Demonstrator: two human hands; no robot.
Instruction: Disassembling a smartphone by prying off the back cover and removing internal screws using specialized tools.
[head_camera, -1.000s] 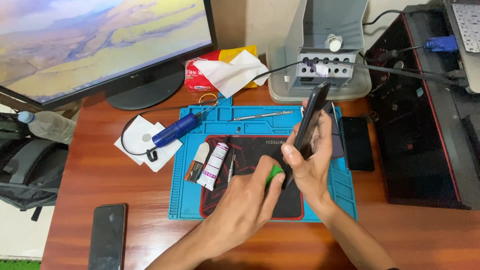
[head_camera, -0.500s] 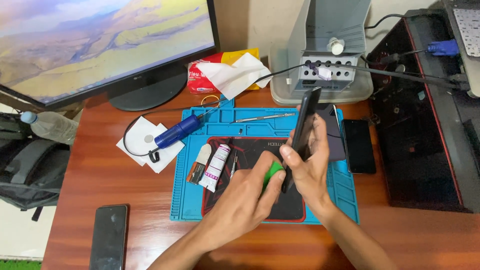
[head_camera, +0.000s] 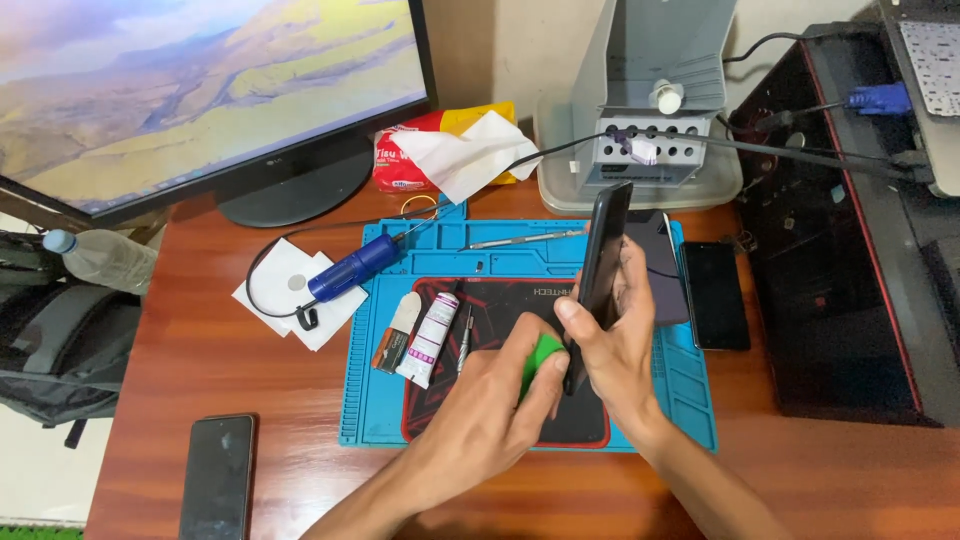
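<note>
While the phone stands on edge over the blue mat, both hands work at its lower end.

At lower left of the frame a spare dark phone (head_camera: 217, 478) lies flat on the wooden desk (head_camera: 200, 360); further right, a blue rotary tool (head_camera: 352, 270) and a white tube (head_camera: 431, 327) rest at the mat's left part. At centre, the left hand (head_camera: 485, 415) is curled shut around a green pick (head_camera: 541, 357), its tip touching the black phone (head_camera: 598, 272). That phone is held upright, edge-on, above the blue mat (head_camera: 690, 390) by the right hand (head_camera: 615, 350), fingers clamped on its lower half. Judged thin, rigid, smooth and breakable at the glass; best gripped by the long side edges. Another dark phone (head_camera: 715, 294) lies at right.
</note>
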